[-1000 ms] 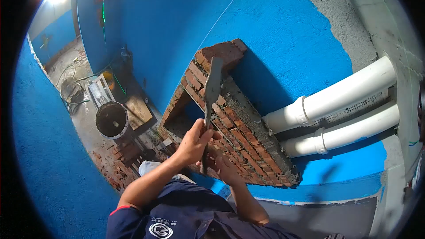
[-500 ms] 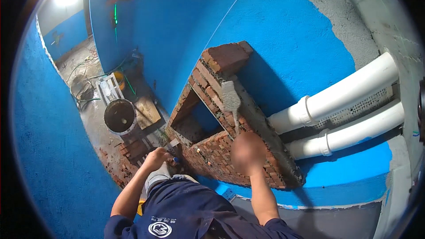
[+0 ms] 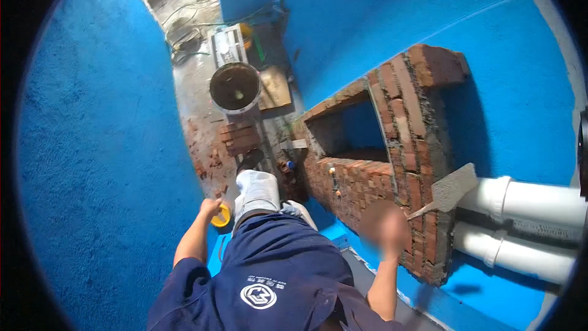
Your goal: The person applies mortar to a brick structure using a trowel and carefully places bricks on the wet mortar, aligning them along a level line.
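Apparently the blurred right hand (image 3: 387, 228) grips the trowel (image 3: 452, 190), but whether the left hand (image 3: 210, 208) holds anything I cannot tell.

A person's right hand (image 3: 384, 227), blurred, grips a grey-bladed trowel (image 3: 450, 190) over the right side of a brick structure (image 3: 358, 193) with a square opening, near two white pipes (image 3: 539, 205) at right. The left hand (image 3: 211, 207) hangs at near left by a yellow object (image 3: 221, 216), its hold unclear. Farther off, a bucket (image 3: 236, 111) stands on the floor (image 3: 191, 98) between stacked bricks (image 3: 239, 140) and a light board (image 3: 277, 91), beside a blue wall (image 3: 104, 135) at left.
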### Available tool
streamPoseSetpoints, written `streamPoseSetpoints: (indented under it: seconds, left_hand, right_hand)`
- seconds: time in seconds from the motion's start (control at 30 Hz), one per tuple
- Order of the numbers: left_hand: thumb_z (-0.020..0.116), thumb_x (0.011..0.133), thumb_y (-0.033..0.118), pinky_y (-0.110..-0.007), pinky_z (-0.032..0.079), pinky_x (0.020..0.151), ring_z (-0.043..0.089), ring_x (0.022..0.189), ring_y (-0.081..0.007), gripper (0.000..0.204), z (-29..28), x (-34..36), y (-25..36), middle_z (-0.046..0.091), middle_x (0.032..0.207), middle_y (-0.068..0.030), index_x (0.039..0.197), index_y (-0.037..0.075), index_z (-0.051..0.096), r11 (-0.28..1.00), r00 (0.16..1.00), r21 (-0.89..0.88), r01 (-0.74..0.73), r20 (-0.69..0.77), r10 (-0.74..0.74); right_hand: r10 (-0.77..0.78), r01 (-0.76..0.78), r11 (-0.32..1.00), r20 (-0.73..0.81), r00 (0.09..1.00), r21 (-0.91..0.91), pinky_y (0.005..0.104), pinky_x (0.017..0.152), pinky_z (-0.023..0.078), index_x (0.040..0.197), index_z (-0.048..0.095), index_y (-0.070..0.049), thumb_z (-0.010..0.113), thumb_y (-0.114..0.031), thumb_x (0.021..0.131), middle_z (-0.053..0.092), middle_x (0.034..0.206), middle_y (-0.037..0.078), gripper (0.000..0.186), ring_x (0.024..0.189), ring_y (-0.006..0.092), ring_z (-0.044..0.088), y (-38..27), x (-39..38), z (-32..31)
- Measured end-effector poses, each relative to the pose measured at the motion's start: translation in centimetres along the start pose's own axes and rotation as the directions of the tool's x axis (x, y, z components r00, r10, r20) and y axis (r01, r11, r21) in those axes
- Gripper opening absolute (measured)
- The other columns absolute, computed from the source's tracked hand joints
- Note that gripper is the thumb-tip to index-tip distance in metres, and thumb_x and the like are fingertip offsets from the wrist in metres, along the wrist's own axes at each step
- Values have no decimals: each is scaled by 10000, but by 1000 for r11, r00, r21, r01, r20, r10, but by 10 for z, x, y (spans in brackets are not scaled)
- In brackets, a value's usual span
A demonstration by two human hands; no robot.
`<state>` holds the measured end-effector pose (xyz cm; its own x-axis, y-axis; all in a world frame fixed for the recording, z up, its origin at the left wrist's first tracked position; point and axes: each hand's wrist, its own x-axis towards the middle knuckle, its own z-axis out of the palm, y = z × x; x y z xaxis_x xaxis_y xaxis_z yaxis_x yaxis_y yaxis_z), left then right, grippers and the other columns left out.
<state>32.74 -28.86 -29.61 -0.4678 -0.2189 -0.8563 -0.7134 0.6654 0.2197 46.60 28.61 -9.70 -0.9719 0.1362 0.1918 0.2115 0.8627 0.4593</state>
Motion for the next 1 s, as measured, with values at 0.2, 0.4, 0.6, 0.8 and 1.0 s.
streamPoseSetpoints:
  seconds: [0.2, 0.4, 0.6, 0.8, 1.0]
  left_hand:
    - [499, 917, 377, -410, 516, 663, 659, 697, -317, 408, 23, 96, 27, 688, 833, -191, 963, 14, 680, 693, 774, 405, -596, 61, 630]
    - [496, 868, 233, -490, 489, 865, 625, 979, -428, 353, -2, 130, 92, 638, 1023, -300, 1084, -37, 567, 951, 983, 251, -178, -5, 185]
    - [542, 843, 194, -488, 483, 883, 624, 1002, -411, 315, 34, 228, 136, 638, 1070, -256, 1062, -27, 590, 857, 971, 458, -238, 120, 205]
    - [530, 824, 177, -515, 306, 1067, 427, 1261, -367, 343, 135, 370, 190, 601, 1146, -171, 1111, 4, 603, 357, 732, 763, -538, 213, 648]
    - [500, 865, 156, -490, 192, 1145, 375, 1314, -369, 449, 194, 445, 241, 552, 1295, -183, 1269, -36, 539, 90, 714, 880, -466, 314, 626]
  right_hand:
    - [53, -712, 285, 732, 680, 641, 386, 655, 448, 895, 607, 23, 655, -394, 888, 631, 823, 107, 420, 712, 199, 565, -117, -11, 9]
    - [69, -810, 472, 901, 429, 349, 388, 529, 397, 620, 533, -25, 686, -477, 836, 488, 519, 19, 523, 513, 183, 492, -190, -43, 26]
    - [-1, -990, 77, 993, -118, -118, 279, 343, 312, 666, 480, -94, 697, -286, 869, 425, 486, -12, 355, 365, 102, 413, -248, -27, 12]
    - [-7, -913, 130, 921, -390, -386, 316, 329, 295, 634, 460, -99, 691, -333, 862, 427, 474, 8, 400, 352, 136, 404, -283, -60, 23]
    - [-50, -871, 471, 982, -180, -136, 437, 683, 472, 989, 624, 18, 627, -405, 886, 625, 864, 226, 435, 772, 362, 580, -310, -16, 8]
